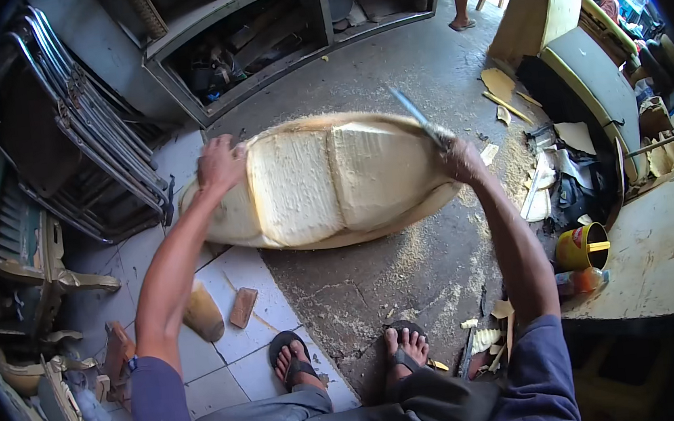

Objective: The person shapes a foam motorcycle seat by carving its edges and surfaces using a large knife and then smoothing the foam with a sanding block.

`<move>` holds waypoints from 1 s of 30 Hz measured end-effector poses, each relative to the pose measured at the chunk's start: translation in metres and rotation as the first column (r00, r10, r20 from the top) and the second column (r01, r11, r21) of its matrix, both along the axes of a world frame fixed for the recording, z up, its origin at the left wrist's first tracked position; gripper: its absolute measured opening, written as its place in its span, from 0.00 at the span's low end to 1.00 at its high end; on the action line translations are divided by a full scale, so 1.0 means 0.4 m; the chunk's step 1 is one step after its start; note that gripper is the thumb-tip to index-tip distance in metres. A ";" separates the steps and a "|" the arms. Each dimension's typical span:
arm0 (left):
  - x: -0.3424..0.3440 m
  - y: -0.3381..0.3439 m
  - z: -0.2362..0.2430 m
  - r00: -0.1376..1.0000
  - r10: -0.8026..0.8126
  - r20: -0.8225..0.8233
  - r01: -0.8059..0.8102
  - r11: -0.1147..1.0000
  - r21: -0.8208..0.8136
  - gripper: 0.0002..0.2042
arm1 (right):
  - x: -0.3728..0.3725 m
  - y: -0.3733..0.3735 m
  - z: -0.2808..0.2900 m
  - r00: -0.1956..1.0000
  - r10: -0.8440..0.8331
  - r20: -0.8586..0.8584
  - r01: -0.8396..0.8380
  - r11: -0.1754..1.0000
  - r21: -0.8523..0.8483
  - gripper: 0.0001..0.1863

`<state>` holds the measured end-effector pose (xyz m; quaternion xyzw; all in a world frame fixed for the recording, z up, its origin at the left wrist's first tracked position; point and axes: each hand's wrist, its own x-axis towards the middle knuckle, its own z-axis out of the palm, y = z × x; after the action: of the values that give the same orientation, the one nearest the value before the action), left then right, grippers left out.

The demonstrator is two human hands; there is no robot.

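Left hand (221, 166) rests on the long cream foam seat (295, 184), grip unclear to me. Right hand (463, 159), by its right end, clamps a slim grey blade (412, 110), handle hidden.

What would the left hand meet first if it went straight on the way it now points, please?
The left hand seems to point across the floor, so it would probably meet the open-fronted cabinet first, though depth is unclear.

Free floor (325, 86) beyond the foam seat (298, 183), folded chairs (83, 121) leftward

Workshop; foam scraps (497, 82), pale shavings (518, 159), stacked metal chairs (86, 113)
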<state>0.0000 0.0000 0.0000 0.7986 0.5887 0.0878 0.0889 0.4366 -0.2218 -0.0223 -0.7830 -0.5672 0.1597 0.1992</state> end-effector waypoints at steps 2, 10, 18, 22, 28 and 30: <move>0.138 -0.060 -0.090 0.968 -0.095 0.231 0.118 0.989 -0.086 0.26 | -0.053 -0.093 -0.058 0.997 -0.061 -0.050 0.060 0.998 -0.011 0.19; 0.455 -0.540 -0.240 0.961 -0.260 0.098 0.265 0.964 -0.039 0.26 | -0.371 -0.490 -0.120 0.887 -0.237 -0.396 0.164 0.964 -0.208 0.24; 0.391 -0.583 -0.289 0.926 -0.288 0.243 0.260 0.955 0.142 0.27 | -0.373 -0.288 -0.284 0.934 -0.128 -0.333 0.235 0.923 0.305 0.25; 0.407 -0.581 -0.280 0.968 -0.243 0.068 0.242 0.970 0.020 0.32 | -0.354 -0.133 -0.256 0.771 -0.128 -0.624 0.218 0.973 0.070 0.26; 0.382 -0.585 -0.274 0.976 -0.217 -0.017 0.216 0.975 -0.056 0.36 | -0.413 -0.309 -0.244 0.796 -0.042 -0.603 0.115 0.990 0.083 0.28; 0.374 -0.578 -0.277 0.970 -0.242 0.015 0.243 0.969 -0.054 0.40 | -0.435 -0.399 -0.234 0.798 -0.038 -0.602 0.110 0.991 0.082 0.29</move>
<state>0.1497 -0.2312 -0.1108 0.8614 0.4886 0.0631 0.1235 0.2627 -0.3815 -0.1159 -0.7016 -0.4523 0.3583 0.4182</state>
